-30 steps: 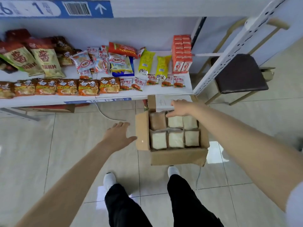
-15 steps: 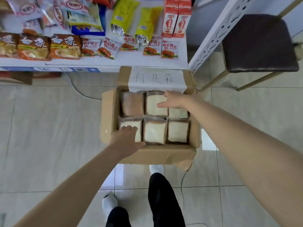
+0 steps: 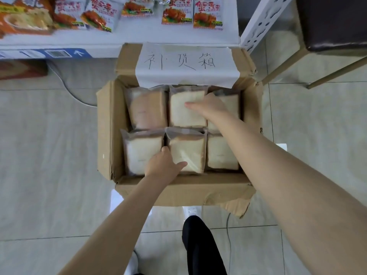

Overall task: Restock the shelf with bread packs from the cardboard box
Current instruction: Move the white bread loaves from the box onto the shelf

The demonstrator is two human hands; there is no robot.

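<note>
An open cardboard box point(image 3: 107, 132) stands on the floor below the shelf point(image 3: 139, 35). Several clear-wrapped bread packs lie in it in two rows. My left hand point(image 3: 162, 167) reaches into the front row: its fingers dip into the gap left of the front-middle pack point(image 3: 188, 151) and its thumb lies on that pack's face. My right hand point(image 3: 210, 106) is in the back row, its thumb across the back-middle pack point(image 3: 184, 118) and its fingers hidden in the gap on that pack's right. A browner pack point(image 3: 148, 110) lies back left.
Snack packets point(image 3: 176, 10) line the shelf's front edge. A paper label point(image 3: 184, 62) covers the box's rear flap. A white perforated upright point(image 3: 258, 22) and a dark-seated chair point(image 3: 333, 22) stand to the right. A cable point(image 3: 65, 86) runs across the tiled floor.
I have leaned in closer over the box. My left hand moved from the front-left pack's corner into the gap beside the front-middle pack. My right hand's fingers sank beside the back-middle pack.
</note>
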